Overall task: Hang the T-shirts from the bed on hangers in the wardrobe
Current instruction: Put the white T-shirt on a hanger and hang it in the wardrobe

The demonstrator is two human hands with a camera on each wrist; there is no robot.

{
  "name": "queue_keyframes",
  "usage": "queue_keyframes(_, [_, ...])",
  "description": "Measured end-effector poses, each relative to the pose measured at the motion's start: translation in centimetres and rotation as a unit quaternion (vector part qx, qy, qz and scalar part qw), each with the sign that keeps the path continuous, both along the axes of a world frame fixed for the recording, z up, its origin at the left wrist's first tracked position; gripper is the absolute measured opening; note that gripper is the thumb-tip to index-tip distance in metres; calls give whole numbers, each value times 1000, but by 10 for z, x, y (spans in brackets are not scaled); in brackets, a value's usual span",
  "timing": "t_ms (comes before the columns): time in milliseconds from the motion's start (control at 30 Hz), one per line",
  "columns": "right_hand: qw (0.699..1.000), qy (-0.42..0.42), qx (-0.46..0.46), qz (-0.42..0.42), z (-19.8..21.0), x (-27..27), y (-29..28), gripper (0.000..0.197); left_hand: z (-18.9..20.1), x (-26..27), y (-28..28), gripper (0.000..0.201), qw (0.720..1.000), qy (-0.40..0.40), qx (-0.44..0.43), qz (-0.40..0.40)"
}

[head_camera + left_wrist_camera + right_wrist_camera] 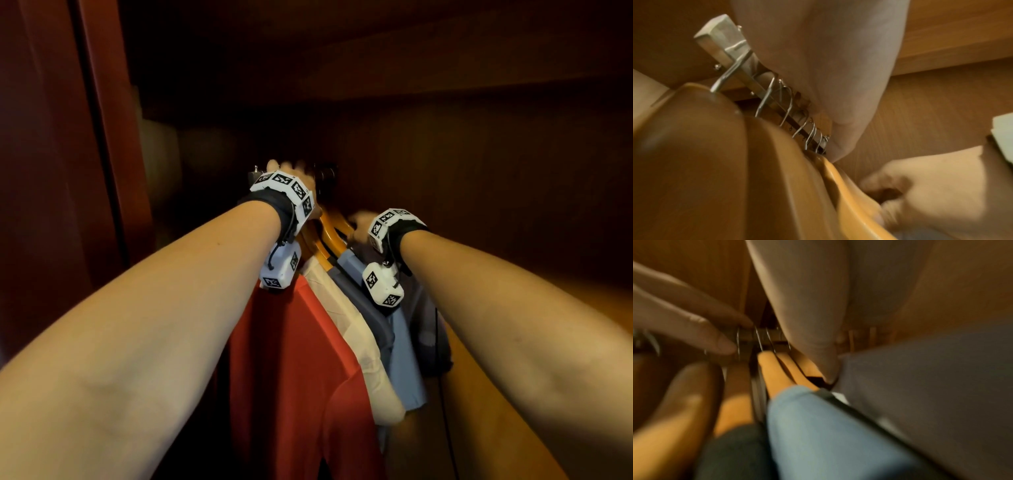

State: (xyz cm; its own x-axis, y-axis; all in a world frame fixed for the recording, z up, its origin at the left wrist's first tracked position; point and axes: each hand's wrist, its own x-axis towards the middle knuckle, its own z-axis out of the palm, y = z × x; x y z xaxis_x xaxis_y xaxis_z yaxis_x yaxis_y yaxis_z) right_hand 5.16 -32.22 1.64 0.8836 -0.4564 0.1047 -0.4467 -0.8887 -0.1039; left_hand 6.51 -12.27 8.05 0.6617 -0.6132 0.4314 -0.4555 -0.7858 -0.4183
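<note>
Head view: both my bare forearms reach up into a dark brown wooden wardrobe (445,85), each wrist strapped with a white block printed in black-and-white squares. Below them a row of T-shirts hangs on smooth, rounded, honey-coloured wooden hangers (330,236): a red T-shirt (294,359) nearest my left arm, then a cream T-shirt (356,329), a light blue T-shirt (406,349) and a dark grey T-shirt (428,318) furthest right. The cloth looks soft and matte and falls in flat folds.

My left hand (294,178) is raised highest, up at the rail. In the left wrist view the rail (748,73) is a flat-sided metal bar with a blocky pale end cap, screwed under a wood panel, and thin bright wire hooks (789,104) curl over it in a row, one of them close to the end cap. In the right wrist view, my left fingers (694,321) lie straight, their tips touching the rail among the hooks, curled round nothing.

My right hand (359,222) sits lower, at the necks of the hangers above the blue and grey shirts. From the left wrist view it looks loosely bunched, but it is blurred and I cannot tell whether it grips anything.
</note>
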Motion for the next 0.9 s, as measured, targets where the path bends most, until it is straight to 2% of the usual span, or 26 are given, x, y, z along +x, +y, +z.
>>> queue_keyframes(100, [1000,25,4,7,1,-26,20,49,0,-2,1,75,1000,3,2,-1])
queue_keyframes(233, [999,33,-4,15,4,-51,32,64,2,-3,2,76,1000,15,-11,-4])
queue_keyframes(400, [999,2,51,4,8,-70,25,39,0,-6,2,72,999,21,-36,-21])
queue_keyframes(533, [999,11,31,-36,7,-80,20,40,-4,-12,-4,75,997,21,-27,-64])
queue_keyframes(700, [997,26,35,-59,-8,-83,7,38,-17,-23,-19,59,978,138,-56,-148])
queue_keyframes(767, [997,24,41,-68,-15,-82,0,41,-24,-25,-26,62,963,200,-68,-170])
queue_keyframes(900, [992,6,97,-82,-26,-83,-7,51,-35,-22,-38,67,953,251,-34,-164])
